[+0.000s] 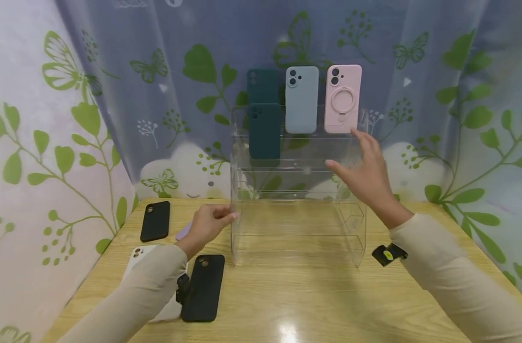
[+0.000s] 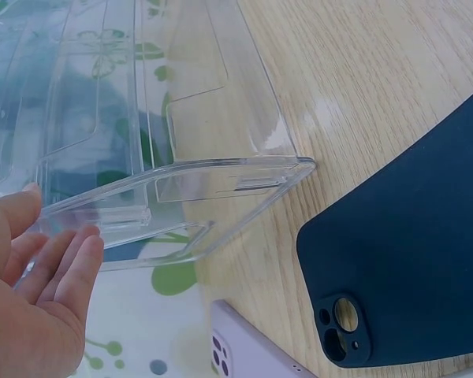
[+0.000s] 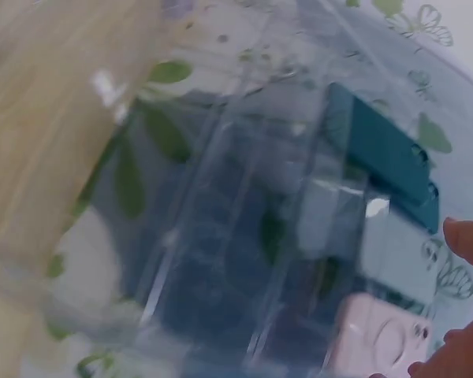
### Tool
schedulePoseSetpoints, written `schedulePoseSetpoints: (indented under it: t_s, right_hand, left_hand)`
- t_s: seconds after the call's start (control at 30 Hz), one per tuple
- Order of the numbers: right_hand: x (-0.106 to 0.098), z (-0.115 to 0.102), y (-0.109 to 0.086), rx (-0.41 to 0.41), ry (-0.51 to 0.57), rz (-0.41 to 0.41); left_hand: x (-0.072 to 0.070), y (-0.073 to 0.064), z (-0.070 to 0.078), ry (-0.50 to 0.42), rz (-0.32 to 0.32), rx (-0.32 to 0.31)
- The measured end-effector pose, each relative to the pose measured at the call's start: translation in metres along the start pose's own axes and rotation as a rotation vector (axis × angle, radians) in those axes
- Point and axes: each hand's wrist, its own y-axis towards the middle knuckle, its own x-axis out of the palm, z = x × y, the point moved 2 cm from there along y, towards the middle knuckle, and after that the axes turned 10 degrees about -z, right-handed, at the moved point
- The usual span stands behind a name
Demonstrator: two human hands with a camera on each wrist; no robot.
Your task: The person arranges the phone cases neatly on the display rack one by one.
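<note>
Clear rack stands mid-surface; clock taken from its centre. Four phone cases up on it: dark green one on the top tier and second dark green one a tier lower, both at 11 o'clock; pale blue case at 12; pink case at 1. All upright, cameras facing out.

Left hand at 8 o'clock, right by the rack's side edge; fingers loose, thumb apart from them; firm contact, can't tell. Right hand at 3, near the pink case's lower corner; thumb and fingers spread, holding nothing; touching or not, can't tell.

Progress, my read: part done, four racked. Left off, lying down: far black case toward 9, white case and half-hidden lilac case at 8, near black case between 7 and 8.
</note>
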Motion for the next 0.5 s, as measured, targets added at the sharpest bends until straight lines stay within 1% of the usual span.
schedulePoseSetpoints:
  t_s: [0.1,0.2,0.3,0.4,0.5]
  right_hand:
    - [-0.011,0.025,-0.020,0.029,-0.029,-0.006]
    - [-0.018,0.049,-0.038,0.082,-0.042,-0.046]
    - [-0.021,0.072,-0.053,0.164,-0.038,-0.118]
    - [-0.018,0.092,-0.063,0.223,-0.051,-0.204]
    - [-0.012,0.108,-0.071,0.241,-0.043,-0.293]
  left_hand:
    - [-0.001,0.000,0.000,0.000,-0.003,-0.003]
    - [-0.001,-0.001,0.000,-0.002,-0.009,-0.006]
    - [-0.001,-0.001,0.000,-0.009,-0.012,-0.015]
    - [-0.001,0.000,0.000,-0.015,-0.015,-0.019]
    - [0.000,0.000,0.000,-0.015,-0.014,-0.017]
